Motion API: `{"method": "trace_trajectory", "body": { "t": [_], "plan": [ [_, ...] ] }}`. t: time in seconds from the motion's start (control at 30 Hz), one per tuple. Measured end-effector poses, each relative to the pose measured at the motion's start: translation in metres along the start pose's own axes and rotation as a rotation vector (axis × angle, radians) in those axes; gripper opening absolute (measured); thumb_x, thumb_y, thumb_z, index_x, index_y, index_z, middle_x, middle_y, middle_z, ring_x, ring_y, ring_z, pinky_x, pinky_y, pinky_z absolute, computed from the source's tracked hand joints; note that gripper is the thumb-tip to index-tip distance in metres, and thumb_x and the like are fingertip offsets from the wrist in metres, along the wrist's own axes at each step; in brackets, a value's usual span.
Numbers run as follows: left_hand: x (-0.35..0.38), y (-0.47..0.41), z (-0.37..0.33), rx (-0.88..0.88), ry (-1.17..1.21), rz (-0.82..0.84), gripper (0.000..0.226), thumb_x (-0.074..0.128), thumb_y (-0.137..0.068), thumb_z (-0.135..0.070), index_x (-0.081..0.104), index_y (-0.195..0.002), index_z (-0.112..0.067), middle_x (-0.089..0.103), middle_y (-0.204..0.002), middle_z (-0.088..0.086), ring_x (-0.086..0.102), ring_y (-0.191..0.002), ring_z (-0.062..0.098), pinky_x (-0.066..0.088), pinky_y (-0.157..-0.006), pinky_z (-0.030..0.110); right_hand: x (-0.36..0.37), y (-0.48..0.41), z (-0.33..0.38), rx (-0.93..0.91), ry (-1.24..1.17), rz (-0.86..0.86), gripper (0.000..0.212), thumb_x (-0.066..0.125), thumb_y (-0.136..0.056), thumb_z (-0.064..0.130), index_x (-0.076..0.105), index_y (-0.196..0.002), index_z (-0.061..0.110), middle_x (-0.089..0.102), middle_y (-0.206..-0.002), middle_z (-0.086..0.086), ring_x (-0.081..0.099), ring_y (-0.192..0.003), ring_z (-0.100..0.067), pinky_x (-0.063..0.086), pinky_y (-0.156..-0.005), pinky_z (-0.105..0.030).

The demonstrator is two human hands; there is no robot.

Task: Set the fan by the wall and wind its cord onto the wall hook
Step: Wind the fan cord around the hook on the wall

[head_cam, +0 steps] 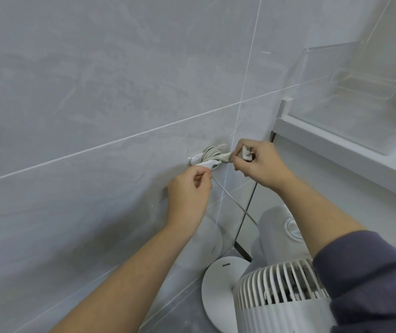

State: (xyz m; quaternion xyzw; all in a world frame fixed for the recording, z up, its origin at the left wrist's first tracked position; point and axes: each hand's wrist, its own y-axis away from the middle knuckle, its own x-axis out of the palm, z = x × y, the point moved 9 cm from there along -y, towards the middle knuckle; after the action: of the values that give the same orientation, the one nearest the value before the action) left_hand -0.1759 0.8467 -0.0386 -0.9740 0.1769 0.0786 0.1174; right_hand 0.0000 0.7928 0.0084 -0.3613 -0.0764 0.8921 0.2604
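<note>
A white fan [271, 292] with a slatted grille stands on its round base [218, 284] on the floor, close to the grey tiled wall. Several loops of its white cord [210, 152] are wound around a white wall hook [198, 161]. My right hand [259, 162] grips the cord's plug [246, 153] just right of the hook. My left hand [189, 188], just below the hook, pinches the cord where a taut stretch [234, 203] runs down toward the fan.
A white shelf ledge [336, 150] juts out at the right, carrying a clear plastic holder [360, 87]. A dark vertical gap [247, 207] marks the corner behind the fan. My dark sleeve [372, 272] covers part of the fan's head.
</note>
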Motion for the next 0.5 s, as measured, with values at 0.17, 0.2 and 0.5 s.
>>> {"method": "trace_trajectory", "body": {
  "t": [0.17,0.2,0.5],
  "plan": [
    [0.005,0.001,0.001,-0.006,0.028,0.042,0.026,0.052,-0.081,-0.027,0.065,-0.074,-0.049,0.072,-0.083,-0.014,0.07,-0.084,0.012,0.058,-0.078,0.045,0.01,-0.002,0.001,0.027,-0.06,0.172,0.01,0.065,-0.082,0.012,0.069,-0.077,0.019,0.07,-0.069,-0.003,0.064,-0.053,-0.015,0.047,-0.052,-0.021],
    [0.007,0.0,0.001,-0.005,0.029,0.048,0.025,0.052,-0.081,-0.027,0.066,-0.076,-0.047,0.072,-0.086,-0.013,0.07,-0.086,0.013,0.058,-0.08,0.045,0.014,-0.001,-0.001,0.05,-0.061,0.242,0.008,0.068,-0.083,0.014,0.07,-0.078,0.019,0.071,-0.071,-0.002,0.066,-0.056,-0.014,0.047,-0.052,-0.019],
    [0.002,-0.001,-0.005,0.09,-0.175,-0.001,0.016,0.057,-0.087,-0.017,0.071,-0.093,-0.024,0.07,-0.077,-0.011,0.063,-0.07,-0.007,0.045,-0.065,0.005,0.059,0.033,-0.023,0.329,-0.249,0.885,0.05,0.069,-0.084,0.008,0.056,-0.127,0.031,0.056,-0.124,0.008,0.059,-0.092,-0.003,0.048,-0.078,-0.027]
  ]
}}
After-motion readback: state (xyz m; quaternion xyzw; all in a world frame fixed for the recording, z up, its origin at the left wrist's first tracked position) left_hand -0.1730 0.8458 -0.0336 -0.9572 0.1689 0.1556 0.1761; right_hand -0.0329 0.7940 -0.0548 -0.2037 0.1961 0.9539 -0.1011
